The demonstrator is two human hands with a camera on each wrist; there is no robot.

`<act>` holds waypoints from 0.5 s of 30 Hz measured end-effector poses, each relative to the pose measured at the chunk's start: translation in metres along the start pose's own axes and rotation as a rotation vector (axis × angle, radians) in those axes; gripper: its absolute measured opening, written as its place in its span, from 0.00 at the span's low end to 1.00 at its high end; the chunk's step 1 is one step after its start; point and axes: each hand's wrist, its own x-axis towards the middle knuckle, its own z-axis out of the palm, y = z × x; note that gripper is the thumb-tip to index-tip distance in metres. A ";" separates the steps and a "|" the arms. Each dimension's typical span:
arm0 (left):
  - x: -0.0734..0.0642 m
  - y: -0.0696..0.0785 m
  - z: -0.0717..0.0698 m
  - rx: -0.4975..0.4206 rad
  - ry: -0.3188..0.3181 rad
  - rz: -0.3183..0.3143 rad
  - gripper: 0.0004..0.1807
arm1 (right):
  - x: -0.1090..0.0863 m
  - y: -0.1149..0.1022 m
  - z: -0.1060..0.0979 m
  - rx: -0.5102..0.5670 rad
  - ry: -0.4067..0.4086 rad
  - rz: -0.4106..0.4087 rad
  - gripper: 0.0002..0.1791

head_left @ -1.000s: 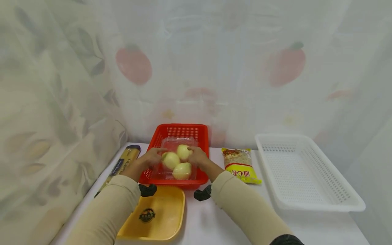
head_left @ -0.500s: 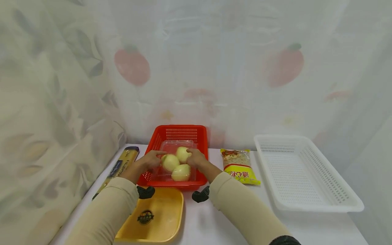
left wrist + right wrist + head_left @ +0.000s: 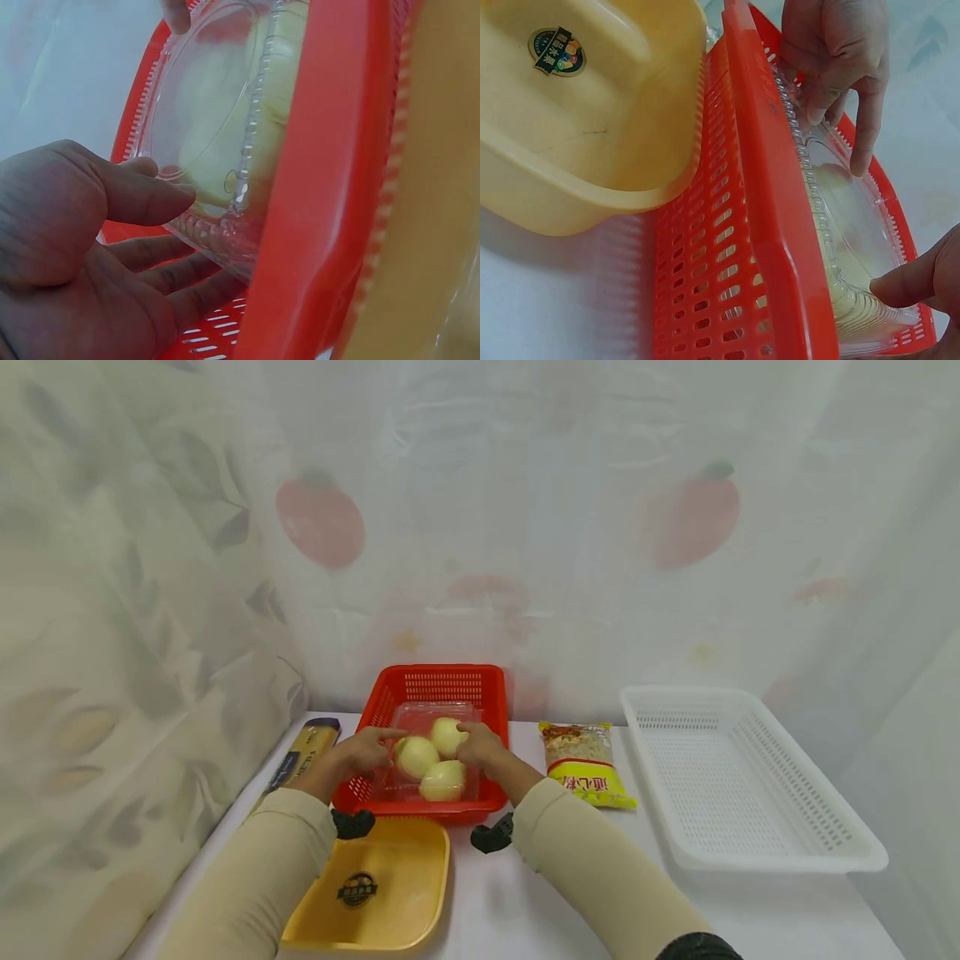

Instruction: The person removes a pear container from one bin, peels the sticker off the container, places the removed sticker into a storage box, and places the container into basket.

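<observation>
A clear plastic clamshell box holding 3 pale peeled onions sits inside the red basket. On the box's left side is my left hand; its thumb lies on the lid edge and other fingers run down along the side, as the left wrist view shows. Its index finger reaches straight over the lid. My right hand grips the opposite side, with the thumb on the lid's edge. Most of the right hand's other fingers are hidden in the right wrist view.
A yellow basin stands right in front of the red basket. To the left lies a long pack of spaghetti. A yellow bag of pasta lies to the right, and beyond it stands a white basket.
The box appears slightly lower in the red basket than a second ago. My left index finger has straightened over the lid. Both hands have stayed almost in place over the last half second.
</observation>
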 end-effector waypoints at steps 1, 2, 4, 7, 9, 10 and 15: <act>0.000 0.001 0.000 0.007 -0.003 0.000 0.37 | 0.000 0.000 0.000 0.001 0.000 0.007 0.34; 0.000 0.001 -0.001 0.010 -0.004 -0.002 0.37 | 0.000 0.000 0.000 0.001 0.000 0.012 0.34; 0.000 0.003 -0.001 0.021 -0.006 -0.005 0.37 | 0.001 0.000 -0.001 0.004 0.001 0.017 0.34; 0.000 0.003 -0.001 0.032 -0.009 -0.011 0.37 | 0.001 0.000 0.000 0.009 -0.002 0.018 0.34; 0.000 0.002 -0.002 0.042 -0.013 -0.011 0.37 | 0.001 0.001 0.001 0.008 -0.004 0.011 0.34; 0.001 0.002 -0.002 0.040 -0.015 -0.012 0.38 | 0.001 0.001 0.001 0.009 -0.006 0.005 0.34; 0.004 -0.002 -0.004 0.023 -0.020 0.006 0.37 | 0.003 0.001 0.004 0.011 -0.005 -0.009 0.34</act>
